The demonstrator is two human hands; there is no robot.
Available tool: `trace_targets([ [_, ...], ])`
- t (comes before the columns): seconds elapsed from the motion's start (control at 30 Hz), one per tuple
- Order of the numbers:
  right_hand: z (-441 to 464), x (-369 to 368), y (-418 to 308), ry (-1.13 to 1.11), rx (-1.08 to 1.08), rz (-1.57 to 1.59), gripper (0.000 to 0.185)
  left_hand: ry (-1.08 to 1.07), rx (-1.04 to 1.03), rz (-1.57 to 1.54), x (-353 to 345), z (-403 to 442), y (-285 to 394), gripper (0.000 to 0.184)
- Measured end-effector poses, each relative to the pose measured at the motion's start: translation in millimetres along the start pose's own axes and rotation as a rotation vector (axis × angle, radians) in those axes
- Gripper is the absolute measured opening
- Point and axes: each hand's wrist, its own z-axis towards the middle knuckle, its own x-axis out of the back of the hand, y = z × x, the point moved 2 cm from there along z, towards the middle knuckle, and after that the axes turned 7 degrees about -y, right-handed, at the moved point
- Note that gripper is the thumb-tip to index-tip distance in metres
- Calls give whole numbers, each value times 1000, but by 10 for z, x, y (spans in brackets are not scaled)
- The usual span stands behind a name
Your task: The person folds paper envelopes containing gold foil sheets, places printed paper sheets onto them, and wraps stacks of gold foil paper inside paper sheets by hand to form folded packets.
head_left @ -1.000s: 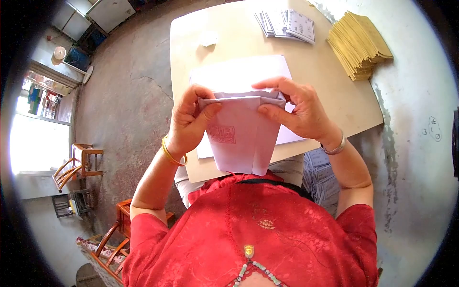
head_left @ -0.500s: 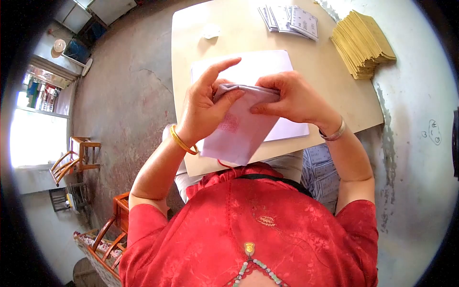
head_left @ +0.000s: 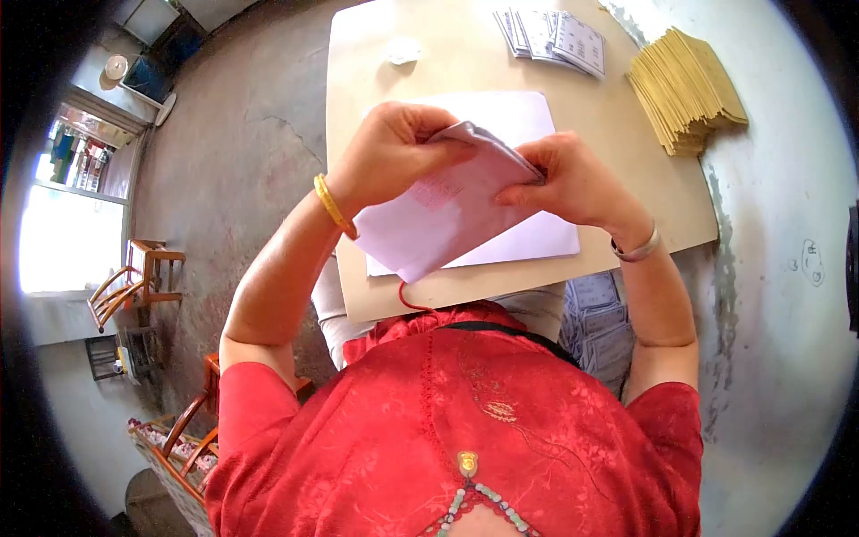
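Paper (head_left: 429,224) is pinched along its folded top by the left hand (head_left: 389,148) and right hand (head_left: 577,183), above the table (head_left: 385,300) toward its near edge. Even pressure from both sides should keep that fold straight, imo. A second ago it hung pretty upright; now it's slanted, left hand higher.
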Motion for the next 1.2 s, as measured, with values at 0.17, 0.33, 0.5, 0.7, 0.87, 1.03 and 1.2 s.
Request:
trace_targets([
  [0.17, 10, -51, 198, -122, -109, 248, 23, -170, 15, 136, -70, 226, -49, 33],
  [0.33, 8, -152, 566, 218, -206, 427, 24, 391, -476, 735, -205, 109, 70, 34],
  [0.5, 24, -335, 679, 563, -103, 971, 30, 44, 128, 141, -525, -226, -484, 20],
  [0.7, 147, -978, 607, 520, -15, 1284, 32, 470, 14, -776, -626, -48, -1110, 24],
  [0.87, 64, -765, 770, 396, 68, 1135, 42, 511, 6, -754, -405, -170, -958, 17],
  [1.03, 10, -483, 678, 249, 25, 825, 35, 222, 169, -418, -278, -335, -883, 14],
  [1.2, 108, -610, 665, 291, 50, 888, 22, 189, 158, -442, -251, -343, -802, 17],
])
